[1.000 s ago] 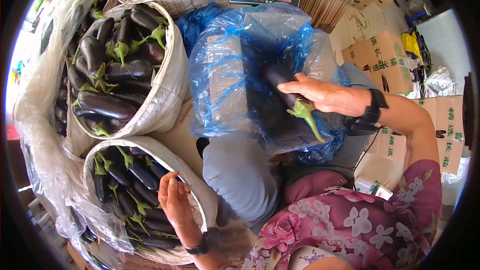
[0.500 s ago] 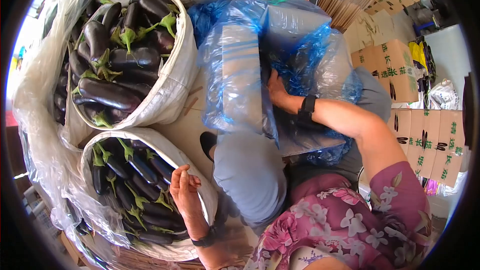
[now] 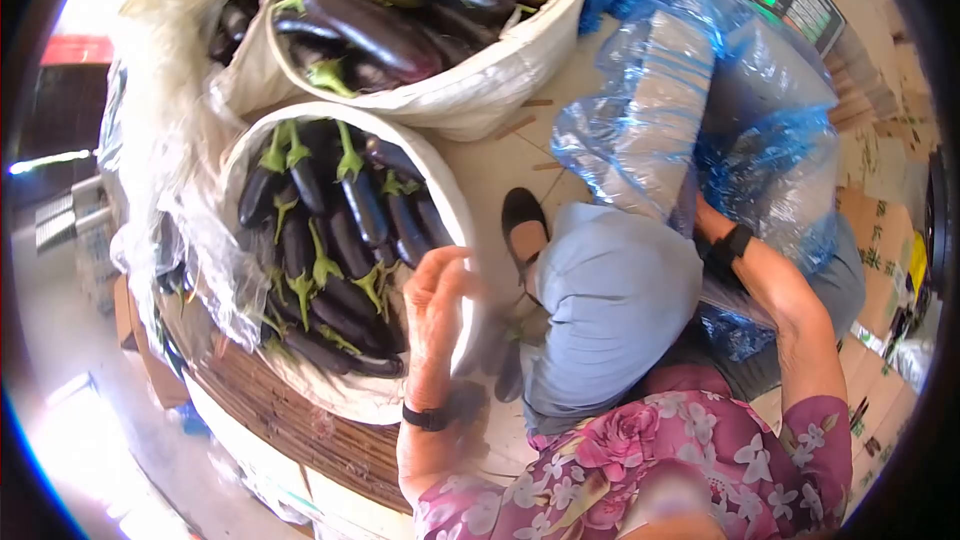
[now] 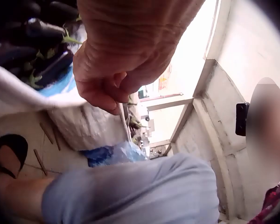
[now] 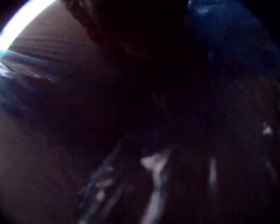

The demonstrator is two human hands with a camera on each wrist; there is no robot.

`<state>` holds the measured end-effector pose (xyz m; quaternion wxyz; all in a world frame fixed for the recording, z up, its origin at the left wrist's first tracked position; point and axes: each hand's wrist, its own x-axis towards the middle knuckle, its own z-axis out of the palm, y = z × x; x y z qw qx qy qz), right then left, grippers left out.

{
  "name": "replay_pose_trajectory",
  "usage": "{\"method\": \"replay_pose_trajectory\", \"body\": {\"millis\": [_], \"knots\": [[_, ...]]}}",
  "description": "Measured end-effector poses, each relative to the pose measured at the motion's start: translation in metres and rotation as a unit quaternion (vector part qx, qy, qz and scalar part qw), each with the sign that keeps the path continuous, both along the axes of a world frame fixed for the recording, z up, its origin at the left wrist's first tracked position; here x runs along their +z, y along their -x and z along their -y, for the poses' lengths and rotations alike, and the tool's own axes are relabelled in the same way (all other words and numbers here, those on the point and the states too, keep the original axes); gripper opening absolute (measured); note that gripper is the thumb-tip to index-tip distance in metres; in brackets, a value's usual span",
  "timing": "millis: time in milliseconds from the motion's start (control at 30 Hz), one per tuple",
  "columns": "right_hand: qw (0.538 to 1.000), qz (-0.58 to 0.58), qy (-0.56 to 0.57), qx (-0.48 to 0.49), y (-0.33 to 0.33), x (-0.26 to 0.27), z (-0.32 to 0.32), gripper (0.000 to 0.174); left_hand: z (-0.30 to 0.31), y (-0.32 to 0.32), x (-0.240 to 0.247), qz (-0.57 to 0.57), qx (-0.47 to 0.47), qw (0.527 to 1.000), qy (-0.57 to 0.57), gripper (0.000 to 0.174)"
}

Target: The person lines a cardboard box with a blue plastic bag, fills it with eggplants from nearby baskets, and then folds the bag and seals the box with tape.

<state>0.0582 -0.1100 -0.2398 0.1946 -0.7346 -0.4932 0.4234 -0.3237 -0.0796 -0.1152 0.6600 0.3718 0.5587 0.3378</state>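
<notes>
Tiled floor [image 3: 487, 162] bears eggplant sacks [image 3: 455, 206] near loosely curled left fingers [image 3: 431, 274]; blue plastic [image 3: 665, 90] obscures right hand [image 3: 709, 224], fingers unreadable.

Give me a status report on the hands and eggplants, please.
Left hand empty, beside the nearer white sack. Right hand inside blue plastic bag, fingers hidden. Eggplants lying in the sack. Clear plastic sheet overlapping the sack's edge.

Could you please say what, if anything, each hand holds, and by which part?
The left hand holds nothing; I cannot tell for the right hand, mostly hidden inside the blue plastic.
</notes>
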Motion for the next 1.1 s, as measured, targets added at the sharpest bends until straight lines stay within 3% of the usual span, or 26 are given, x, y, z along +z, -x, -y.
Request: {"method": "replay_pose_trajectory", "body": {"millis": [133, 233, 267, 300, 333, 367, 433, 500, 567, 600, 633, 700, 733, 767, 833, 867, 900, 967, 1000, 1067, 1100], "knots": [[0.998, -0.054, 0.010, 0.000, -0.001, -0.003, -0.021, 0.063, -0.013, 0.065, -0.034, -0.063, 0.172, 0.983, -0.030, 0.022], [0.996, -0.090, 0.019, -0.007, -0.012, -0.004, -0.005, 0.061, -0.024, 0.112, -0.091, -0.245, 0.171, 0.954, -0.038, 0.039], [0.995, -0.100, 0.021, -0.008, -0.051, -0.008, 0.034, 0.061, -0.027, 0.128, -0.123, -0.321, 0.150, 0.933, -0.055, 0.042], [0.994, -0.109, 0.024, -0.010, -0.021, -0.008, -0.016, 0.060, -0.035, 0.128, -0.126, -0.396, 0.126, 0.907, -0.069, 0.046], [0.993, -0.118, 0.028, -0.013, -0.017, -0.009, -0.025, 0.059, -0.038, 0.122, -0.132, -0.424, 0.144, 0.881, -0.152, 0.042], [0.991, -0.127, 0.034, -0.017, -0.037, -0.012, -0.003, 0.058, -0.038, 0.119, -0.136, -0.424, 0.129, 0.885, -0.144, 0.039], [0.988, -0.145, 0.052, -0.024, -0.090, -0.017, 0.045, 0.057, -0.036, 0.108, -0.134, -0.517, 0.074, 0.838, -0.157, 0.037], [0.984, -0.163, 0.071, -0.031, -0.075, -0.022, 0.012, 0.056, -0.027, 0.101, -0.136, -0.525, 0.105, 0.836, -0.122, 0.039], [0.979, -0.178, 0.086, -0.042, -0.099, -0.025, 0.022, 0.054, -0.016, 0.109, -0.165, -0.435, 0.188, 0.881, 0.002, 0.037], [0.977, -0.186, 0.092, -0.049, -0.117, -0.028, 0.029, 0.054, -0.006, 0.130, -0.213, -0.346, 0.222, 0.910, 0.053, 0.039], [0.975, -0.193, 0.099, -0.057, -0.110, -0.031, 0.015, 0.053, -0.006, 0.130, -0.217, -0.345, 0.222, 0.910, 0.055, 0.039], [0.972, -0.198, 0.108, -0.067, -0.111, -0.026, 0.017, 0.052, -0.008, 0.123, -0.223, -0.258, 0.168, 0.935, 0.175, 0.047], [0.995, -0.060, 0.080, 0.028, -0.105, -0.017, 0.014, 0.044, -0.009, 0.119, -0.233, -0.258, 0.168, 0.935, 0.175, 0.047], [0.988, 0.081, 0.048, 0.120, -0.098, -0.007, 0.011, 0.036, -0.011, 0.114, -0.244, -0.280, 0.169, 0.929, 0.175, 0.052], [0.984, 0.089, 0.003, 0.153, -0.074, 0.025, 0.006, 0.034, -0.011, 0.103, -0.265, -0.322, 0.171, 0.915, 0.175, 0.065], [0.977, 0.097, -0.041, 0.187, -0.070, 0.034, 0.007, 0.031, -0.010, 0.096, -0.267, -0.320, 0.208, 0.911, 0.154, 0.062], [0.977, 0.100, -0.042, 0.182, -0.075, 0.034, 0.009, 0.031, -0.012, 0.091, -0.253, -0.318, 0.204, 0.913, 0.152, 0.062], [0.954, 0.166, 0.003, 0.250, -0.087, 0.030, 0.014, 0.030, -0.018, 0.080, -0.189, -0.067, 0.228, 0.934, 0.268, 0.050], [0.955, 0.166, 0.003, 0.245, -0.081, 0.049, 0.010, 0.030, -0.016, 0.082, -0.167, 0.049, 0.194, 0.942, 0.271, 0.043], [0.943, 0.225, 0.152, 0.190, -0.057, 0.109, -0.008, 0.033, -0.011, 0.094, -0.140, 0.112, 0.204, 0.926, 0.298, 0.046], [0.945, 0.224, 0.151, 0.187, -0.057, 0.118, -0.008, 0.033, -0.010, 0.096, -0.128, 0.178, 0.213, 0.905, 0.321, 0.051]]}}
